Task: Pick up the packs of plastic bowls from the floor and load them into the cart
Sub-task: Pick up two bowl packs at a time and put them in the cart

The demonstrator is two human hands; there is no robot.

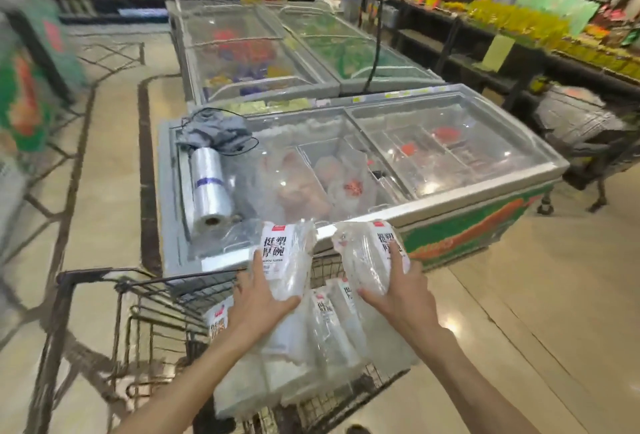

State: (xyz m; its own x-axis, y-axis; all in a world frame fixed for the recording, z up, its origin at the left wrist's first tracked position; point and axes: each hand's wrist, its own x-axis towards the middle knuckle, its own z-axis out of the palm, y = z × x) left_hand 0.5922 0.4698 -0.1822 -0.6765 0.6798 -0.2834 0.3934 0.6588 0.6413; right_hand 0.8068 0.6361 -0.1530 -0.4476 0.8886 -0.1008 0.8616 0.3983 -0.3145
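Two packs of plastic bowls are in your grip above the cart (104, 281): your left hand (258, 298) has its fingers curled round the left pack (289, 260), and your right hand (398, 290) clasps the right pack (363, 257) the same way. Several loaded packs (322, 340) already lie in the basket below. You look to be at the loading step; next, lower both packs onto that pile and let go, keeping clear of the freezer (450, 205) just ahead.

left grip (258, 298) clutching, right grip (398, 290) clutching
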